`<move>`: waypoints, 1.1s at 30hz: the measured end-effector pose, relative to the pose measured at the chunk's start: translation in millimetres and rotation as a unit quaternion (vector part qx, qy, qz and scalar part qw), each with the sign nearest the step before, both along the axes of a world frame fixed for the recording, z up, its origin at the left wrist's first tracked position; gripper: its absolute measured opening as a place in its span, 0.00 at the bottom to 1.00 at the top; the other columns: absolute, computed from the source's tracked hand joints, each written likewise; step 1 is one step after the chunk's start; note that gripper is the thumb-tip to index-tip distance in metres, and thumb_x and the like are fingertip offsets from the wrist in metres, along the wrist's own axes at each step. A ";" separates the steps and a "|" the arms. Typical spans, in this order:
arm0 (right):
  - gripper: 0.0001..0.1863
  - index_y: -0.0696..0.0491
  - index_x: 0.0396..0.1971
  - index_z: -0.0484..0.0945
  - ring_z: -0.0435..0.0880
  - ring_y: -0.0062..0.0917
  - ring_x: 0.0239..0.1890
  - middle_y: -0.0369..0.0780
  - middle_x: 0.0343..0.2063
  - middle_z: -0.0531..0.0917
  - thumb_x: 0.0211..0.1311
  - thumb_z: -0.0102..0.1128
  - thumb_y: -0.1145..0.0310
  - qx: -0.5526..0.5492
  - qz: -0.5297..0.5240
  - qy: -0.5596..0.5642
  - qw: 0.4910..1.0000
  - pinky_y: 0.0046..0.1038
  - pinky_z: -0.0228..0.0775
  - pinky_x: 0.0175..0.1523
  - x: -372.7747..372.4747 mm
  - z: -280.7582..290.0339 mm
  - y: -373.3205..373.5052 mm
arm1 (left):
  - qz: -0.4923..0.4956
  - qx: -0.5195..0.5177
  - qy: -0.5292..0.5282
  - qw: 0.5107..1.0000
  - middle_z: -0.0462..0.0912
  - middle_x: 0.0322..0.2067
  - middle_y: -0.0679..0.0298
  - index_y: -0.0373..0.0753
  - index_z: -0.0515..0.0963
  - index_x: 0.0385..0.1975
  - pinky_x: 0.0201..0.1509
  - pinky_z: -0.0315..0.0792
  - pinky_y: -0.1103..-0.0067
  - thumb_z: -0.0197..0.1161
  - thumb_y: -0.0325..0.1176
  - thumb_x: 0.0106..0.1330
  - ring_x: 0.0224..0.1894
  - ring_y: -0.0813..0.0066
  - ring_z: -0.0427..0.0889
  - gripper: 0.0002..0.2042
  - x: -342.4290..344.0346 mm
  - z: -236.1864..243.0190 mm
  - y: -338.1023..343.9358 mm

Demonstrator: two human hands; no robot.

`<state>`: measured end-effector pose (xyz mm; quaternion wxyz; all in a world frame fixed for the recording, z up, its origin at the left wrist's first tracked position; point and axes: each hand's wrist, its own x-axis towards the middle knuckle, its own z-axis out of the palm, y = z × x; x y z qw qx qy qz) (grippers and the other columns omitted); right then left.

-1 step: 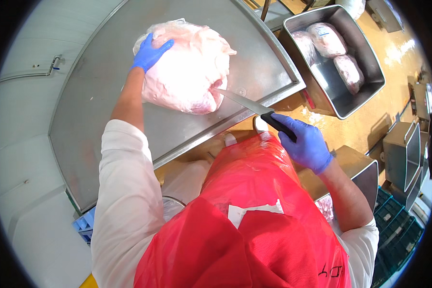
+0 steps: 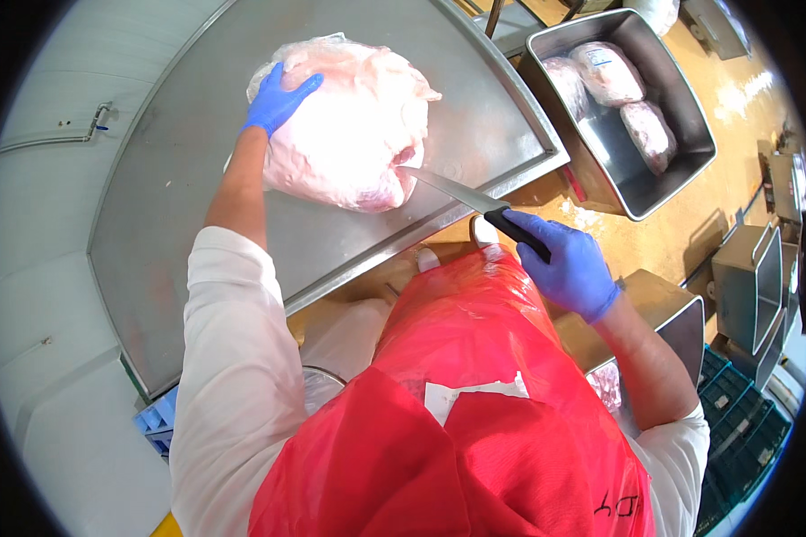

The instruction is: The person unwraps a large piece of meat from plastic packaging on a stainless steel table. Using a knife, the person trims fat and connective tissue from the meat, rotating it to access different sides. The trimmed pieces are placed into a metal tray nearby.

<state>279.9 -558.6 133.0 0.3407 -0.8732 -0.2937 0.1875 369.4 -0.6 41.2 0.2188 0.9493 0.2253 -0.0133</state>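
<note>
A large pale cut of meat [image 2: 345, 130] rests on the steel table [image 2: 184, 170], with clear plastic film showing around its edges. My left hand [image 2: 280, 100], in a blue glove, lies on the meat's upper left side, thumb spread from the fingers. In my right hand [image 2: 571, 267], also gloved in blue, is the black handle of a long-bladed knife [image 2: 457, 192]. Its blade points to the left, and the tip touches or has entered a reddish hollow at the meat's lower right; how deep it reaches I cannot tell.
A deep steel tub [image 2: 620, 161] holding several wrapped pieces of meat stands right of the table. Another steel tub [image 2: 663, 304] is by my right forearm, near green crates [image 2: 739, 438]. The table's raised edge [image 2: 394, 259] runs close before my red apron [image 2: 457, 349].
</note>
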 end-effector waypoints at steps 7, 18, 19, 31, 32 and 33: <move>0.17 0.48 0.55 0.84 0.87 0.48 0.32 0.49 0.29 0.87 0.71 0.58 0.64 -0.146 0.099 -0.057 0.983 0.46 0.80 0.38 14.8 67.8 71.9 | 0.026 -0.036 -0.013 0.999 0.59 0.78 0.46 0.39 0.55 0.80 0.81 0.60 0.58 0.69 0.77 0.53 0.79 0.48 0.62 0.62 -27.1 10.9 2.4; 0.15 0.46 0.53 0.86 0.87 0.43 0.27 0.46 0.24 0.85 0.71 0.62 0.62 -0.287 0.194 -0.122 0.930 0.42 0.79 0.34 53.6 102.2 134.6 | 0.120 -0.065 -0.016 0.990 0.61 0.78 0.46 0.42 0.58 0.80 0.79 0.61 0.57 0.65 0.76 0.57 0.77 0.44 0.64 0.57 -41.3 7.6 -27.0; 0.15 0.47 0.53 0.85 0.87 0.44 0.26 0.47 0.24 0.85 0.71 0.61 0.62 -0.264 0.169 -0.116 0.942 0.44 0.79 0.33 49.8 95.0 127.3 | 0.127 -0.059 -0.015 0.990 0.62 0.77 0.46 0.42 0.58 0.80 0.79 0.61 0.57 0.65 0.76 0.57 0.77 0.44 0.64 0.57 -43.7 7.2 -21.8; 0.31 0.39 0.73 0.72 0.83 0.41 0.24 0.44 0.23 0.79 0.71 0.65 0.63 0.041 -0.056 -0.043 0.997 0.41 0.77 0.30 -90.4 -180.7 21.8 | 0.109 -0.203 -0.052 0.972 0.64 0.75 0.42 0.28 0.56 0.78 0.78 0.63 0.64 0.68 0.63 0.67 0.76 0.50 0.67 0.51 -52.0 0.1 -5.3; 0.32 0.41 0.75 0.70 0.83 0.41 0.25 0.45 0.24 0.79 0.72 0.64 0.63 0.084 -0.060 -0.028 0.994 0.42 0.77 0.31 -95.1 -201.0 25.8 | 0.102 -0.218 -0.054 0.969 0.64 0.75 0.42 0.27 0.56 0.78 0.77 0.63 0.64 0.67 0.62 0.68 0.76 0.51 0.67 0.51 -57.9 -0.7 1.5; 0.32 0.41 0.75 0.70 0.83 0.41 0.26 0.45 0.25 0.80 0.73 0.64 0.63 0.127 -0.087 -0.012 0.988 0.42 0.76 0.31 -103.2 -219.9 34.9 | 0.090 -0.234 -0.055 0.967 0.64 0.75 0.42 0.26 0.55 0.78 0.77 0.63 0.64 0.67 0.62 0.68 0.76 0.52 0.67 0.51 -61.8 -1.9 3.9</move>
